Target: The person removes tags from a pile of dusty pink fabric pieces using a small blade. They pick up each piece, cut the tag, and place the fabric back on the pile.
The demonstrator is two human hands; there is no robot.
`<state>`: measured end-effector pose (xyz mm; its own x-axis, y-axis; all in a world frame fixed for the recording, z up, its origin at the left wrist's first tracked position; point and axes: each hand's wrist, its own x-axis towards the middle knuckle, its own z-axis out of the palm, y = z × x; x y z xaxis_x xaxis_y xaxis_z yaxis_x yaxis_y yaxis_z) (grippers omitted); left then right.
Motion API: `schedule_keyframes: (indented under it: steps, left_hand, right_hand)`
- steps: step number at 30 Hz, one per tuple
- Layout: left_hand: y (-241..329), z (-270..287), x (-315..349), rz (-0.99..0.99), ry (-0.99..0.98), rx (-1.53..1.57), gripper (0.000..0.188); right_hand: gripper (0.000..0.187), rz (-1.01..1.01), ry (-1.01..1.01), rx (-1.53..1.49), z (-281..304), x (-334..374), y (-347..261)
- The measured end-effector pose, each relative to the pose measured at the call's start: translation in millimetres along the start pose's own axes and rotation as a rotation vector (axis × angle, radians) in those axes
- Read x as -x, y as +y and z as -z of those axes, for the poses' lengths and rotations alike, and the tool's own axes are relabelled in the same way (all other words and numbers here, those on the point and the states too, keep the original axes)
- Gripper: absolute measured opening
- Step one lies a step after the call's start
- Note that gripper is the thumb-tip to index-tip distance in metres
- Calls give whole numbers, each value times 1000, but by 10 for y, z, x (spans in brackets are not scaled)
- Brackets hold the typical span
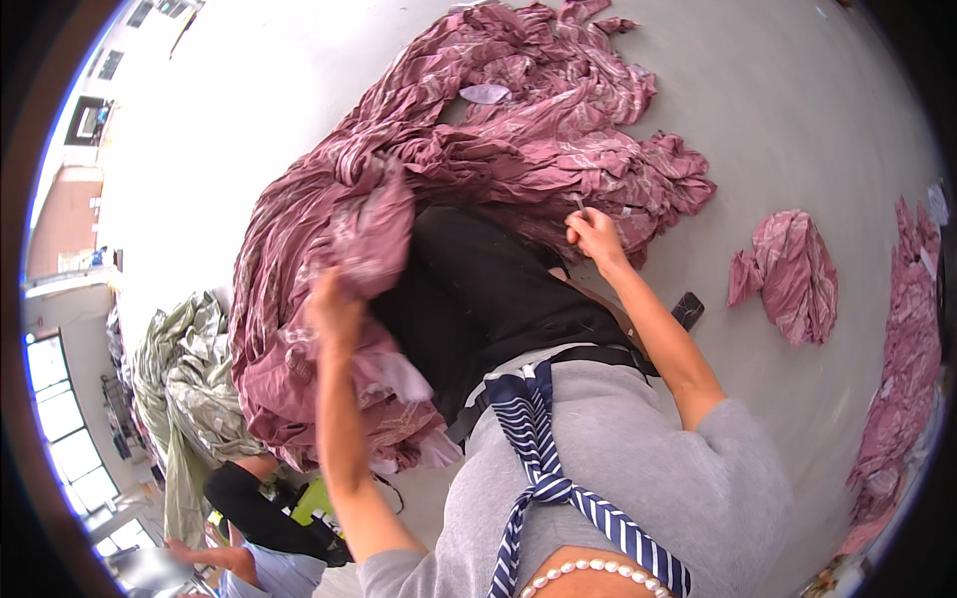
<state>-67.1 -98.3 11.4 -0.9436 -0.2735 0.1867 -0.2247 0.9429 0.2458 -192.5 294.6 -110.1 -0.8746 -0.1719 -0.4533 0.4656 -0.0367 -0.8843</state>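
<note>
A large heap of dusty-pink patterned fabric (449,149) spreads in folds over the floor and round my black-trousered legs. My left hand (334,309) is closed on an edge of this fabric, to the left of my knee; motion smears the hand and the cloth beside it. On the other side, my right hand (595,237) is closed in front of the heap's right part. A small, thin, greyish thing (579,202) sticks up from its fingers, too small to name. Pale white cloth (404,379) shows among the folds below my left hand.
A smaller pink bundle (793,279) lies on the grey floor to the right, near a dark phone-like object (687,311). More pink fabric (902,369) is piled at the far right. Pale green fabric (194,374) and another person (274,543) are at the left.
</note>
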Motion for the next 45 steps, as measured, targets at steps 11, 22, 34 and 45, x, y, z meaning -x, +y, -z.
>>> schedule_keyframes:
  steps: [11, 22, 34, 45]
  left_hand:
    - [-1845, 1130, 1373, 933, 107, -702, 39]
    - [-1502, 312, 1240, 760, -39, -604, 42]
    - [-1570, 550, 899, 790, -234, -169, 57]
    - [1230, -84, 422, 686, -817, 1713, 65]
  right_hand:
    - [41, 11, 315, 535, 875, -813, 406]
    - [27, 144, 556, 1331, 955, -2189, 128]
    - [22, -127, -184, 215, 997, -802, -1165]
    - [27, -142, -1254, -132, -516, 1102, -1574]
